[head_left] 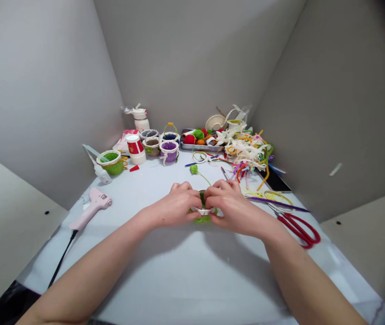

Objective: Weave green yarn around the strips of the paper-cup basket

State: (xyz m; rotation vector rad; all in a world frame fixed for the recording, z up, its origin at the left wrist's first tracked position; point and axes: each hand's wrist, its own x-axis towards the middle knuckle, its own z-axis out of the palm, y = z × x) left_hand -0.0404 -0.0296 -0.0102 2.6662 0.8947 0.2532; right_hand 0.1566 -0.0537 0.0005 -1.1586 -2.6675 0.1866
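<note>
At the middle of the table, a small green cup [202, 220] with a white rim is gripped from both sides. My left hand [181, 204] closes on its left edge, fingers curled over the rim and thumb low at the front. Opposite it, my right hand [225, 201] pinches the right edge the same way. Both thumbs sit near a short white strip along the front rim. Most of the cup is hidden behind the fingers. Just beyond lies a small ball of green yarn [194, 169], its strand running toward my right hand.
A pink glue gun [92, 208] with a black cord lies left. Red-handled scissors [301, 231], a purple stick [280, 204] and a dark phone [275, 180] are right. Behind stand a green pot [111, 168], a purple pot [169, 152], a yarn tray [199, 147] and a scrap heap [246, 151].
</note>
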